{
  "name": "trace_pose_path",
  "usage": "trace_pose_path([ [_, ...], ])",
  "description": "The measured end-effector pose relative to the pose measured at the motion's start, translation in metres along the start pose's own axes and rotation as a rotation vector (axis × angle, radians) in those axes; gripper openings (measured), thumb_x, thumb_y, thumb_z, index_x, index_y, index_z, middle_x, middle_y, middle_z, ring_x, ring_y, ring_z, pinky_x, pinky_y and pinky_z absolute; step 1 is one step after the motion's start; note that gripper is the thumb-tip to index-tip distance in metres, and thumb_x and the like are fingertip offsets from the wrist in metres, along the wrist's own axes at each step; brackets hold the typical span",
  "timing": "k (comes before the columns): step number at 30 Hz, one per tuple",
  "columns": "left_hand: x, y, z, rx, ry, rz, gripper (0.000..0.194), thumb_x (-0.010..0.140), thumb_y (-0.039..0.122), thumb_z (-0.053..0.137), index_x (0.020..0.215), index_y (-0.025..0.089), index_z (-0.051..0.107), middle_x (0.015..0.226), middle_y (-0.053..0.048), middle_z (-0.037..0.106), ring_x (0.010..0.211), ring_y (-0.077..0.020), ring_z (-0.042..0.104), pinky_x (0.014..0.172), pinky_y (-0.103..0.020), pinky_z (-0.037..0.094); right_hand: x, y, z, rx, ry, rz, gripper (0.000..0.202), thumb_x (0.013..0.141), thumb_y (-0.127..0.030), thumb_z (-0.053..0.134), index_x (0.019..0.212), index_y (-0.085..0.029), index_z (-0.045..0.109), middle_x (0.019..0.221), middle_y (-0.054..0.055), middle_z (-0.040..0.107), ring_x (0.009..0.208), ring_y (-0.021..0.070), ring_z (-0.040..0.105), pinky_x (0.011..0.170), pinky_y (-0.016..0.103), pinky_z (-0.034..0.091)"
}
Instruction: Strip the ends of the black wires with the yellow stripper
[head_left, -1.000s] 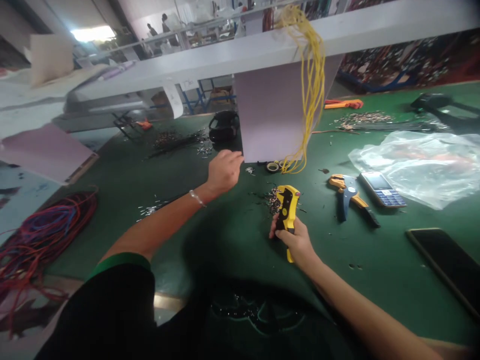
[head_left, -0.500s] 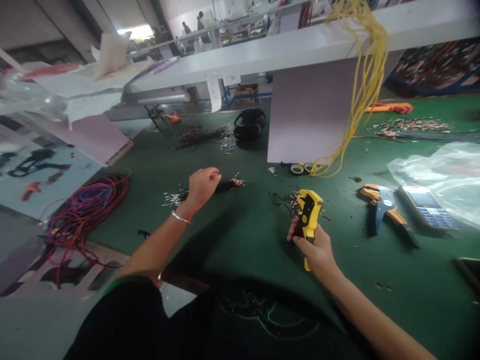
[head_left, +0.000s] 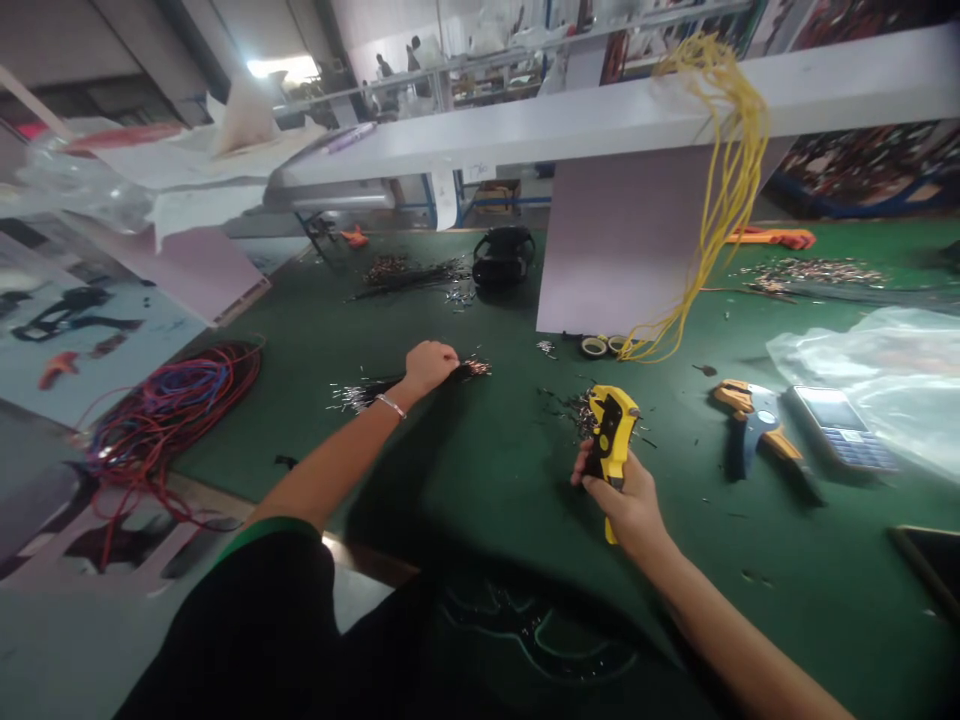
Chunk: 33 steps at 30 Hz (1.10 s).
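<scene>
The right hand wraps its fingers round the yellow tool. Left on the table, black wires lie by the left hand, copper ends right of fingers whose grip I cannot tell.

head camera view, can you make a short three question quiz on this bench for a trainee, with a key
1. Multiple choice: what does the right hand hold?
a) a roll of tape
b) the yellow tool
c) a coil of red wire

2. True or false: in this view, the blue-and-orange tool lies to the left of the keypad phone.

3. Fill the gap: the dark wire bundle has silvery ends and ____-coloured ends; the left hand is nearer the latter.

Key: 1 b; 2 true; 3 copper
</scene>
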<state>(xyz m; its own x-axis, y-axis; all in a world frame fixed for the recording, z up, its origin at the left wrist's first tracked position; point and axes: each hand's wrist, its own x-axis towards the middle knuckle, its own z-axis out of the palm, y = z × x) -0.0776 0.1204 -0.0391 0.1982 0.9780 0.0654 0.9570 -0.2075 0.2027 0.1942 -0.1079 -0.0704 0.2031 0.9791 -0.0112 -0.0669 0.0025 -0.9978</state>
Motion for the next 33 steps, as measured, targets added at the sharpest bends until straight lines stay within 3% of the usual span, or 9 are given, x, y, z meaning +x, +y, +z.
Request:
trace_pose_path([
  [6,-0.005,-0.013,-0.024,-0.100,0.072,-0.019,0.022,0.075,0.031,0.062,0.087,0.025,0.078,0.087,-0.001,0.076,0.083,-0.0213,0.066,0.073,-0.030,0.047,0.000,-0.003,0.000,0.010,0.010,0.033,0.033,0.063,-0.025,0.062,0.094,-0.018,0.055,0.076,0.000,0.060,0.062,0.0168,0.059,0.064,0.034,0.049],
  [14,-0.036,-0.015,-0.053,-0.220,0.192,0.086,0.027,0.081,0.035,0.058,0.095,0.021,0.076,0.088,-0.002,0.076,0.080,-0.0177,0.067,0.075,-0.028,0.048,0.001,-0.004,-0.001,0.011,0.012,0.038,0.033,0.061,-0.023,0.062,0.093,-0.018,0.056,0.074,0.000,0.060,0.061,0.0169,0.059,0.064,0.034,0.048],
  [18,-0.047,-0.009,-0.042,-0.031,0.092,0.263,0.024,0.082,0.029,0.054,0.091,0.025,0.076,0.096,0.000,0.076,0.090,-0.0185,0.066,0.081,-0.029,0.047,0.001,-0.004,-0.002,0.019,0.015,0.035,0.032,0.061,-0.023,0.062,0.092,-0.018,0.056,0.074,0.000,0.060,0.061,0.0168,0.059,0.063,0.034,0.049],
  [21,-0.051,-0.007,-0.021,0.028,-0.001,0.308,0.020,0.078,0.026,0.057,0.083,0.027,0.077,0.089,0.001,0.076,0.085,-0.0188,0.066,0.075,-0.029,0.047,0.000,-0.006,-0.002,0.005,0.012,0.031,0.032,0.061,-0.023,0.062,0.093,-0.018,0.056,0.074,0.000,0.060,0.061,0.0171,0.059,0.063,0.034,0.049],
  [24,-0.050,-0.010,-0.006,0.056,0.005,0.323,0.022,0.082,0.028,0.054,0.085,0.025,0.076,0.091,-0.002,0.075,0.089,-0.0211,0.065,0.080,-0.032,0.047,-0.001,-0.007,-0.001,-0.007,0.016,0.024,0.032,0.062,-0.024,0.062,0.093,-0.018,0.056,0.074,0.000,0.060,0.061,0.0173,0.059,0.064,0.035,0.049],
  [29,-0.042,-0.033,-0.006,0.069,0.024,0.376,0.031,0.084,0.032,0.054,0.110,0.023,0.068,0.118,-0.006,0.068,0.110,-0.0230,0.058,0.101,-0.039,0.039,0.000,-0.004,-0.002,0.003,0.008,0.033,0.032,0.062,-0.023,0.063,0.093,-0.018,0.056,0.075,0.000,0.060,0.061,0.0171,0.059,0.063,0.034,0.049],
  [33,-0.033,-0.057,-0.002,0.082,-0.023,0.396,0.059,0.072,0.038,0.068,0.125,0.016,0.059,0.127,-0.013,0.063,0.117,-0.0302,0.053,0.103,-0.045,0.036,-0.001,-0.003,-0.003,-0.012,0.012,0.033,0.032,0.063,-0.022,0.062,0.094,-0.019,0.056,0.076,0.000,0.061,0.062,0.0175,0.060,0.064,0.034,0.049],
])
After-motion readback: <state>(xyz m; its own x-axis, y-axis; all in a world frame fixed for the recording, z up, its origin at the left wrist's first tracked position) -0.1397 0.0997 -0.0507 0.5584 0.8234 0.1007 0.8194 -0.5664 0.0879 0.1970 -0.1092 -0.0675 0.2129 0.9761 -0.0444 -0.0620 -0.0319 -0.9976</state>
